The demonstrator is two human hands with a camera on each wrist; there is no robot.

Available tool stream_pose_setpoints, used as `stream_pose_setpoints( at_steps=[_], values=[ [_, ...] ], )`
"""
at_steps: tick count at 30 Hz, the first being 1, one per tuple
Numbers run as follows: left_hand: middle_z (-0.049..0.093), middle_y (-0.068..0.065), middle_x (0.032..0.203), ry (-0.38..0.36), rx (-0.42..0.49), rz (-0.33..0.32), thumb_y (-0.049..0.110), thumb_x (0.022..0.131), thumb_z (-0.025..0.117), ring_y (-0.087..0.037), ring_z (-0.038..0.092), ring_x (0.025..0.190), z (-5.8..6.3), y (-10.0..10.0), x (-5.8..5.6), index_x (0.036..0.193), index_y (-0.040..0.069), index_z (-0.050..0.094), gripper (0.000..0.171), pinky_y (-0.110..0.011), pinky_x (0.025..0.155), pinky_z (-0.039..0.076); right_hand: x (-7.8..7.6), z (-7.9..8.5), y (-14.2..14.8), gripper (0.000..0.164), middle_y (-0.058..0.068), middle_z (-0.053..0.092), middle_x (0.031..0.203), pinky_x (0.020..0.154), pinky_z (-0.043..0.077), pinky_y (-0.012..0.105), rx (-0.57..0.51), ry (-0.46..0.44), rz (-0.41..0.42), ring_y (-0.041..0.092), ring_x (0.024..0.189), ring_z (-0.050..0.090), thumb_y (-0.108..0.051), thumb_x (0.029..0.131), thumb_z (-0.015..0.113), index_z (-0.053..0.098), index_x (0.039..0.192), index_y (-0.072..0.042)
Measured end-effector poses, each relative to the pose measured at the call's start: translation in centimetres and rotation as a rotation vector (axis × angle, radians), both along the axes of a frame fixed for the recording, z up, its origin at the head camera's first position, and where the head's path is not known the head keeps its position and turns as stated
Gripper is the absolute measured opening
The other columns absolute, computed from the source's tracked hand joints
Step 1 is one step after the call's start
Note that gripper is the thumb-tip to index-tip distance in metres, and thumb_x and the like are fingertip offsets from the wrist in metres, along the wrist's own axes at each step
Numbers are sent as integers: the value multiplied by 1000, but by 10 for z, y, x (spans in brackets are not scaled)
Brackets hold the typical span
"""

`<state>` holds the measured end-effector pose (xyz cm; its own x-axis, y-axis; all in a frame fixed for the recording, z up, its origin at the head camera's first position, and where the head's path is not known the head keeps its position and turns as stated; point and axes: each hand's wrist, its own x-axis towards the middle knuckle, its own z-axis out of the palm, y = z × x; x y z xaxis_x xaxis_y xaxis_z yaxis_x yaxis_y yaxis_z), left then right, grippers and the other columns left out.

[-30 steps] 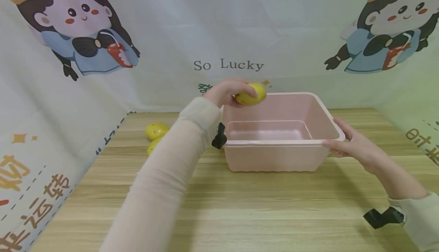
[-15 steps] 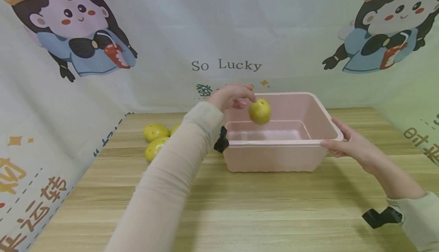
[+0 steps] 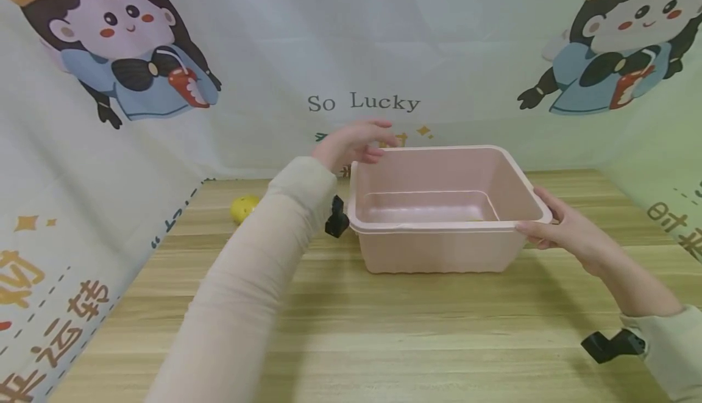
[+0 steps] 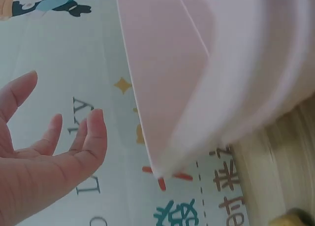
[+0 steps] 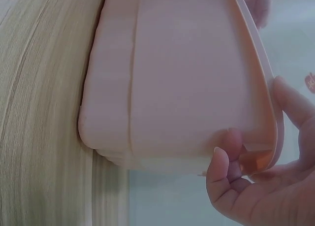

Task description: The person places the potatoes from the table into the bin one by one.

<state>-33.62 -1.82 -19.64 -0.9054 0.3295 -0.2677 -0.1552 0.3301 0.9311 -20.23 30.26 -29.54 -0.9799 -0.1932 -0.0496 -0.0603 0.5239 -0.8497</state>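
A pink plastic bin stands on the wooden table. My left hand hovers above its far left corner, fingers loosely bent and holding nothing; in the left wrist view, the hand is apart from the rim. At the right end, my right hand grips the rim near the front corner; the right wrist view shows fingers curled beneath the rim. A yellow potato lies left of the bin, partly behind my left sleeve. A sliver of yellow peeks over the bin's front rim from inside.
A printed cloth with cartoon figures hangs behind and at both sides of the wooden table. Black wrist cameras sit on both sleeves, the left one close to the bin's left wall.
The left hand let go of a potato, which fell into the bin. Since then the hand has drawn back slightly left and up. The right hand keeps its grip on the rim.
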Motion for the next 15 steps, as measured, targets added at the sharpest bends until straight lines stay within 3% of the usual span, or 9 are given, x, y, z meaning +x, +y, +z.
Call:
stream_pose_setpoints(
  at_steps=[5,8,15],
  values=[
    [46,-8,133,39,15,46,6,85,60,-24,48,108,0,-34,-3,141,17,33,64,-35,97,42,0,0,1,82,22,32,131,69,49,25,-7,5,3,9,77,55,-27,92,53,-5,147,-8],
    [44,-8,135,65,-25,72,8,86,59,-25,47,113,-3,-57,-3,142,17,32,63,-35,97,42,-1,-1,2,81,21,35,129,69,49,25,-7,15,4,10,77,55,-26,92,53,-4,147,-8],
    [38,-12,140,77,-73,73,10,89,54,-26,44,112,-22,-105,-2,143,12,28,60,-36,96,40,-2,-2,1,79,0,46,108,67,48,26,18,52,-2,8,75,53,-24,91,56,4,147,-8]
  ],
)
